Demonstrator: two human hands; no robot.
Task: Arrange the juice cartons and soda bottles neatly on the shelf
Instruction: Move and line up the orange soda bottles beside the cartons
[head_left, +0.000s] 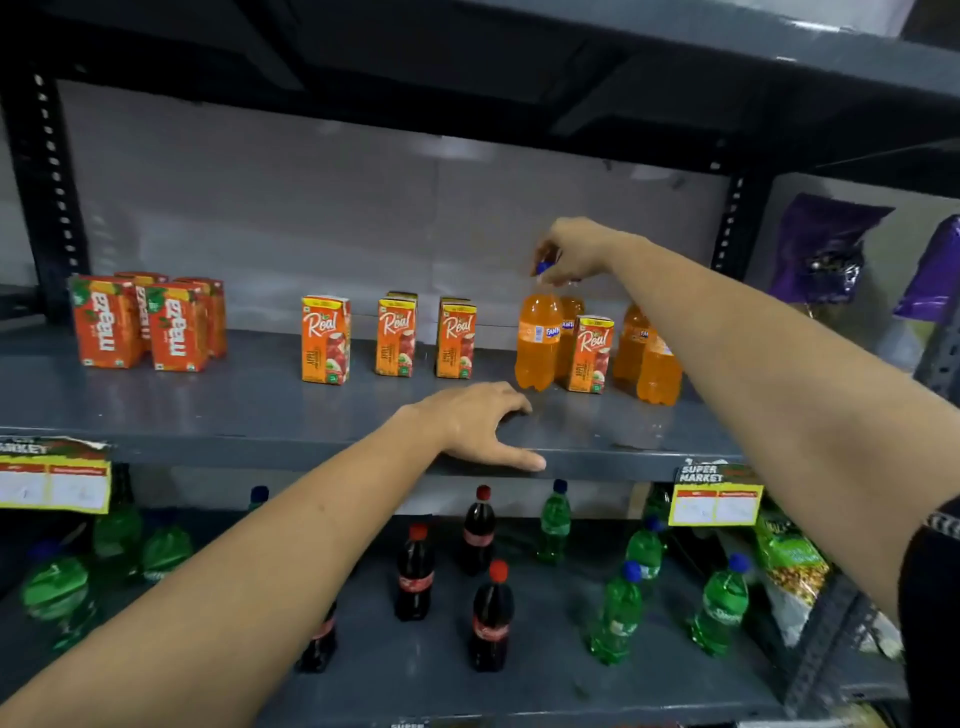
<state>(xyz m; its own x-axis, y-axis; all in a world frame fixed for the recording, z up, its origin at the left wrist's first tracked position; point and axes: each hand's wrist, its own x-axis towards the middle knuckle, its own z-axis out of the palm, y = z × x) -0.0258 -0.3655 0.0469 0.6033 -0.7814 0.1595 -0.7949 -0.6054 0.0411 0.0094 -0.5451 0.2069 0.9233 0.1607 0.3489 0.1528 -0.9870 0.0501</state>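
Soda bottles and juice cartons stand on two levels of a grey metal shelf. Nearest the viewer, on the lower level, three red-capped cola bottles stand in a loose cluster at centre, with a fourth partly hidden behind the left forearm; green soda bottles with blue caps are scattered to either side of them, unevenly spaced. Yellow price labels hang from the front edge of the upper level. On that edge rests the left hand, palm down, fingers spread and relaxed, holding nothing. Farther back on the upper level, from left to right: a group of red-orange Maaza cartons set close together; Real apple juice cartons spaced apart in a row, some with another carton behind; then orange Fanta bottles at the right, with one more Real carton standing among them. The right hand reaches over this group and pinches the blue cap of the front-left Fanta bottle, which stands upright just beside that carton. Whether its base touches the shelf cannot be told. Beyond the right upright, purple packets hang.
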